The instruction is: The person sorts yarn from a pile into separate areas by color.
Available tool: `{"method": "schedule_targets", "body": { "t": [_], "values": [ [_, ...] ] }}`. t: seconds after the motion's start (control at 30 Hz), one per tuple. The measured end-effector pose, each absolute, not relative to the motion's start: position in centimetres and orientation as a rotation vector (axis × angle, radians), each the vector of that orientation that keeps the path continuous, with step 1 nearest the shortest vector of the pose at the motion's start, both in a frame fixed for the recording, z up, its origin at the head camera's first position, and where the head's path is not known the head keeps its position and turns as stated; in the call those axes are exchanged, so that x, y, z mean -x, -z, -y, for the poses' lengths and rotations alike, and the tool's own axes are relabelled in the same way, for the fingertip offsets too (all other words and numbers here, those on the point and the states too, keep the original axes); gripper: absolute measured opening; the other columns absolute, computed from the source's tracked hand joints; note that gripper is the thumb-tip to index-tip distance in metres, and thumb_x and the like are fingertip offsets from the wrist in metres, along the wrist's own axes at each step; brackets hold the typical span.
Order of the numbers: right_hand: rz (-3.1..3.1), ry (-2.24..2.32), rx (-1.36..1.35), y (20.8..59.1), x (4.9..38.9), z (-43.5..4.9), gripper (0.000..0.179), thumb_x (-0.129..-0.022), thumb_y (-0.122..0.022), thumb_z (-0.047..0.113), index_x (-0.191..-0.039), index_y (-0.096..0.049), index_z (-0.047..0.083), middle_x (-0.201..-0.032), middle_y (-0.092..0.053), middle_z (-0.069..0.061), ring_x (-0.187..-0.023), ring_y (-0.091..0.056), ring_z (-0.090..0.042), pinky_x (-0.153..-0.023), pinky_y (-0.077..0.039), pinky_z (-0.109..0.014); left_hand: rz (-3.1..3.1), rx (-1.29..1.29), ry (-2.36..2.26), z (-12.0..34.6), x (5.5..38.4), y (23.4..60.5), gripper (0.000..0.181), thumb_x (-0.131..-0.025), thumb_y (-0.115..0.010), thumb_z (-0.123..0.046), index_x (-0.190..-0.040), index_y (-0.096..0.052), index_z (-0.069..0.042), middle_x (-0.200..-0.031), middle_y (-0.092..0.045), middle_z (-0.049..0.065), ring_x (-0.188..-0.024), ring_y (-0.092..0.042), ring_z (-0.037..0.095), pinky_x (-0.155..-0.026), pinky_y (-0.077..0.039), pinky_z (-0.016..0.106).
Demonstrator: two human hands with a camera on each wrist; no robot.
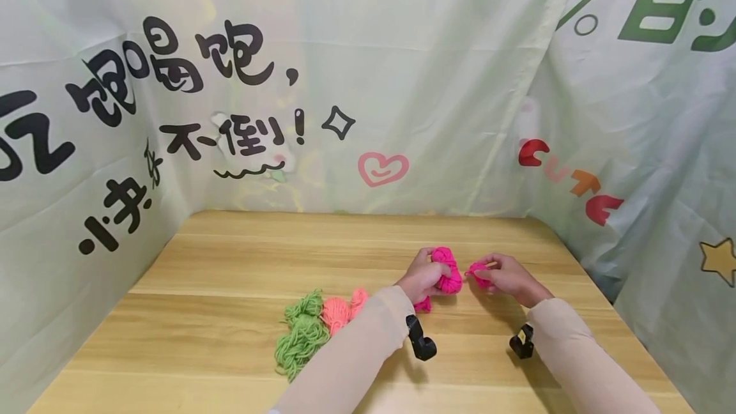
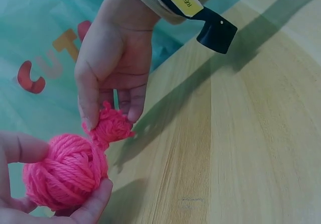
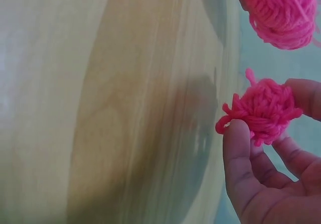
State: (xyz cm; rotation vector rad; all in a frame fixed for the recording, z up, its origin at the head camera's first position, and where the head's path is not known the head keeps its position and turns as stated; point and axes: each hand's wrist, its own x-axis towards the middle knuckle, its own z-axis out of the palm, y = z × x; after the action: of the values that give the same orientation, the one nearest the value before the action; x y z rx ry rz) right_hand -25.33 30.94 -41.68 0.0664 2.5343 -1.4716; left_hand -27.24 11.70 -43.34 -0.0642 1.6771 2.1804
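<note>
My left hand (image 1: 424, 277) grips a bright pink ball of yarn (image 1: 446, 270) above the table, thumb and fingers on either side of it in the left wrist view. To its right, my right hand (image 1: 508, 278) pinches a smaller knotted or crocheted piece of pink yarn (image 3: 266, 111) between thumb and fingertips. Small loops stick out from this piece. The two pink things are held close together; a strand between them cannot be made out clearly. Under the left wrist, more pink yarn (image 1: 423, 305) lies on the table, partly hidden by the hand.
Green yarn (image 1: 301, 331) lies in loose bundles on the wooden table (image 1: 201, 312), left of the left forearm. Coral yarn balls (image 1: 336, 313) sit beside it, partly covered by the sleeve. Printed cloth (image 1: 448, 94) hangs behind and at both sides of the table.
</note>
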Motion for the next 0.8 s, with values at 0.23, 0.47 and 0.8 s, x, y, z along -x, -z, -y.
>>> {"method": "schedule_targets", "body": {
  "t": [0.23,0.47,0.8],
  "values": [
    [-2.517,1.519,-0.092,42.1,25.9,-31.0,0.03,-0.096,-0.059,0.01,-0.117,-0.051,-0.009,-0.098,-0.06,-0.016,-0.077,-0.06,-0.018,-0.066,-0.055,-0.032,-1.773,-0.002,-2.147,-11.9,27.0,43.4,0.065,-0.081,-0.065,0.016,-0.136,-0.043,-0.011,-0.117,-0.054,0.014,-0.087,-0.066,0.032,-0.066,-0.058,0.049],
    [-2.523,1.526,-0.102,42.7,26.3,-31.3,0.032,-0.097,-0.058,0.013,-0.118,-0.048,-0.009,-0.103,-0.059,-0.019,-0.083,-0.061,-0.02,-0.071,-0.055,-0.033,-1.911,-0.029,-2.111,-12.4,26.7,43.4,0.063,-0.082,-0.068,0.013,-0.131,-0.046,-0.019,-0.115,-0.054,0.014,-0.089,-0.065,0.03,-0.063,-0.059,0.046],
    [-2.554,1.573,-0.176,42.8,26.9,-31.7,0.037,-0.095,-0.062,0.014,-0.119,-0.046,-0.011,-0.105,-0.06,-0.019,-0.083,-0.062,-0.016,-0.071,-0.056,-0.031,-1.902,0.01,-2.118,-12.8,26.7,43.4,0.05,-0.082,-0.071,0.011,-0.118,-0.049,-0.015,-0.105,-0.055,0.015,-0.084,-0.066,0.03,-0.063,-0.058,0.047]
  ]
}}
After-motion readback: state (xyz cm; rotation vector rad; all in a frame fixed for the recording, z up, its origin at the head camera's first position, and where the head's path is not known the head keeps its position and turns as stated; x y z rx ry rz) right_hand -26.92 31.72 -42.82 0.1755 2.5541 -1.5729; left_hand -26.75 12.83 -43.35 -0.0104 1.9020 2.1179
